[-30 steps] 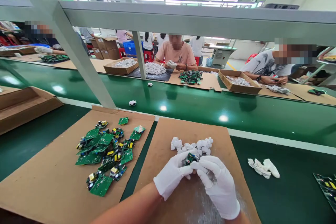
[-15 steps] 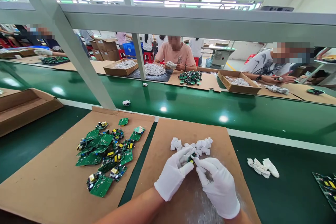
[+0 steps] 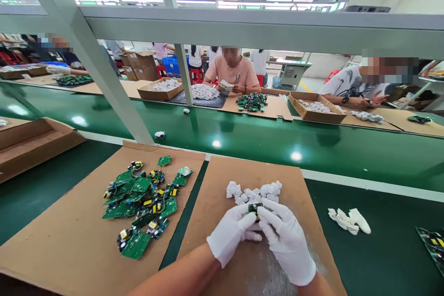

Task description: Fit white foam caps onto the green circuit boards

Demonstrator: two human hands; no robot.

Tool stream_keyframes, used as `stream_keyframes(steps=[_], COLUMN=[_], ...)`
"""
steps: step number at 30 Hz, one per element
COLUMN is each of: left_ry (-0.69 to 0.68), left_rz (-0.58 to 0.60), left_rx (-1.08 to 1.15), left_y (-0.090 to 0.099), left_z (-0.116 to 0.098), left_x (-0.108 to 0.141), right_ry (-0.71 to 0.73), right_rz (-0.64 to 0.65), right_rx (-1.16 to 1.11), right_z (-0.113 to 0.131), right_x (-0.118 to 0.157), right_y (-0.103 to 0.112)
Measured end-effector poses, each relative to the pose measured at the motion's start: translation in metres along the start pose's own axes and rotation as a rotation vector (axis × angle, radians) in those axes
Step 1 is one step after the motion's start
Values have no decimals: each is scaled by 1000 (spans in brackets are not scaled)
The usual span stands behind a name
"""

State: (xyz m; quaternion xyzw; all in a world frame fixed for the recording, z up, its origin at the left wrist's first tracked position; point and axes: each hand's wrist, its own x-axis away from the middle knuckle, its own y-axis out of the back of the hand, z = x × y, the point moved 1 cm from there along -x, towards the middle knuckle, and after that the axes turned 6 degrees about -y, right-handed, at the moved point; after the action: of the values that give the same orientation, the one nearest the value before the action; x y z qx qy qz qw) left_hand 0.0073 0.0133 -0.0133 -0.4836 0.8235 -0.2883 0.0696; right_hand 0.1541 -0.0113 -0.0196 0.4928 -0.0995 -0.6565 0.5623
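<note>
Both my hands wear white gloves and meet over the right cardboard sheet (image 3: 215,185). My left hand (image 3: 233,231) pinches a small green circuit board (image 3: 255,209) from its left side. On the board's right side, the fingers of my right hand (image 3: 287,238) are closed on it too. Dark and yellow parts show on the board, but the gloves cover much of it. Just beyond my fingers lies a cluster of small white lumps (image 3: 270,190). Left of my hands, a heap of green circuit boards (image 3: 138,194) spreads over another cardboard sheet (image 3: 69,236).
A crumpled white glove or cloth (image 3: 343,220) lies at the right, near more boards (image 3: 432,245). A green conveyor belt (image 3: 243,136) runs across ahead, carrying a small white-topped piece (image 3: 160,134). A slanted metal post (image 3: 104,74) stands at left. Co-workers sit opposite, one in pink (image 3: 232,71).
My fingers have shifted around the circuit board, and the left fingers now extend beneath it. The small pieces on the belt have moved slightly left.
</note>
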Motion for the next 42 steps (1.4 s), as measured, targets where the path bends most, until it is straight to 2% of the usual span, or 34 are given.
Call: stream_keyframes(steps=[3, 6, 9, 13, 17, 24, 26, 29, 32, 37, 42], left_ry=[29, 15, 40, 72, 12, -13, -24, -19, -80, -134, -127], left_rz=[-57, -35, -30, -77, -101, -107, -111, -113, -80, 57, -10], left_rx=[53, 131, 197, 199, 64, -14, 15, 34, 35, 97, 1], left_y=[0, 1, 1, 0, -7, -11, -10, -11, -15, -18, -14], left_z=[1, 2, 4, 7, 5, 3, 2, 0, -1, 4, 6], left_x=[1, 1, 0, 0, 3, 2, 1, 1, 2, 6, 8], right_ry=[25, -49, -67, 80, 154, 40, -16, -189, -321, -415, -461], right_rz=[37, 118, 49, -81, -58, -58, 8, 158, 169, 235, 181], right_rx=[8, -86, -133, -80, 18, -140, -216, -391, -528, -478, -513], right_z=[2, 3, 0, -1, 5, 6, 5, 5, 5, 4, 7], right_x=[1, 0, -1, -2, -4, -3, -3, -2, 0, 3, 0], right_y=[-1, 2, 2, -2, -3, -4, -3, -3, -5, -9, -4])
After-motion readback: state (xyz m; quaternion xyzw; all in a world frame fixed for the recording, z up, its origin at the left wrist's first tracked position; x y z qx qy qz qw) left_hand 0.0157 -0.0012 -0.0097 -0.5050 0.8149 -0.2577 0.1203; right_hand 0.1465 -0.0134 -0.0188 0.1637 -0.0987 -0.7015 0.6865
